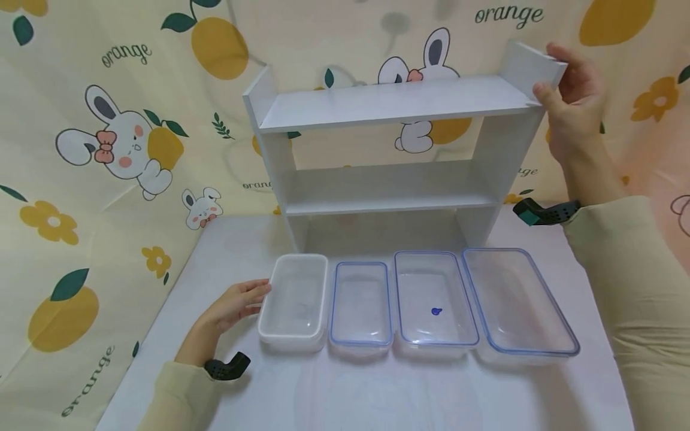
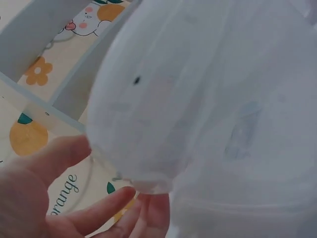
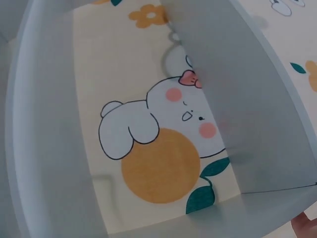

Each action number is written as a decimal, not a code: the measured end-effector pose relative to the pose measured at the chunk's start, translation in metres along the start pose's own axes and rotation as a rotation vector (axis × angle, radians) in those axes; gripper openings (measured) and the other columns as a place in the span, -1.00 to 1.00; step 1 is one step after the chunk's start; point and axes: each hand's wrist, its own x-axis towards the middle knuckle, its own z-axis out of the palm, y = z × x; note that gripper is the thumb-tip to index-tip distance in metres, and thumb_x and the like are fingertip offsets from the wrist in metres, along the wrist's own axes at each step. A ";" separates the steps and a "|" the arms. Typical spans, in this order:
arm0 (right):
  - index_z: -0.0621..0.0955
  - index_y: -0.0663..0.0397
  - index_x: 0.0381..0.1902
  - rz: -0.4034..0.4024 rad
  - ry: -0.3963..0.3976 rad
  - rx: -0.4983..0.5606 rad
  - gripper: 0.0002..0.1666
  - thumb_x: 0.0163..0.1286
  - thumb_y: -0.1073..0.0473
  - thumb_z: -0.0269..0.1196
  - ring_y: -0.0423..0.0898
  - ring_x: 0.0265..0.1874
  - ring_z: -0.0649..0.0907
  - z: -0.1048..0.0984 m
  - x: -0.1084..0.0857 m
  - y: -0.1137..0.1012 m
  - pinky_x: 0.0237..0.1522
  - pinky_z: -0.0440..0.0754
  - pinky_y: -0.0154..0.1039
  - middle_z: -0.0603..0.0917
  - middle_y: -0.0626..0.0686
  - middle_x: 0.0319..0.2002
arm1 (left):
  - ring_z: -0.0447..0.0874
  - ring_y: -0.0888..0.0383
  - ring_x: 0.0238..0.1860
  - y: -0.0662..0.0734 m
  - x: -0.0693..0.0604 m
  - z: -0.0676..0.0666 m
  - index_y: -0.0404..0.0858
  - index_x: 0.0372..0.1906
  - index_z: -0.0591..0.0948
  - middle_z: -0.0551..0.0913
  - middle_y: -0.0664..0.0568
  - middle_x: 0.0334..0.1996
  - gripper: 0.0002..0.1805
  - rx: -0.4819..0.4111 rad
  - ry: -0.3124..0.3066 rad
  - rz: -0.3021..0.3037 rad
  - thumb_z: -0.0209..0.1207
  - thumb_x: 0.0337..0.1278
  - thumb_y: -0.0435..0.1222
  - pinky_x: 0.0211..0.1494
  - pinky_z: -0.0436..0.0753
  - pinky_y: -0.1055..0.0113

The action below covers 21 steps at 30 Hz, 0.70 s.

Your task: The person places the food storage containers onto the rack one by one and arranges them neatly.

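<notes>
A white two-tier shelf [image 1: 388, 102] stands at the back of the table. My right hand [image 1: 577, 96] grips the top of its right side panel, thumb at the front edge and fingers over the outer side. Only a bit of that hand shows at the lower right of the right wrist view. My left hand [image 1: 234, 305] touches the left side of a clear container with a white rim [image 1: 293, 299], its fingers nearly straight. Up close in the left wrist view, the thumb and fingertips meet the edge of the whitish container [image 2: 148, 99].
To the right stand three blue-rimmed clear containers: a small one [image 1: 361, 305], a middle one [image 1: 433, 281] with a blue mark, and a large one [image 1: 520, 305]. All sit on the white tabletop [image 1: 377, 395] before the shelf. A patterned cloth [image 1: 135, 239] hangs behind.
</notes>
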 end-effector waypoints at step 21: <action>0.57 0.23 -0.17 0.092 0.046 0.044 -0.58 0.17 0.69 -0.02 -0.01 0.18 0.41 0.008 0.011 0.008 0.43 0.24 -0.23 0.56 0.07 0.01 | 0.62 0.39 -0.21 -0.023 0.006 0.000 -0.45 0.16 0.40 0.64 0.29 -0.25 -0.48 -0.161 -0.179 -0.005 0.02 0.39 -0.08 -0.09 0.64 0.50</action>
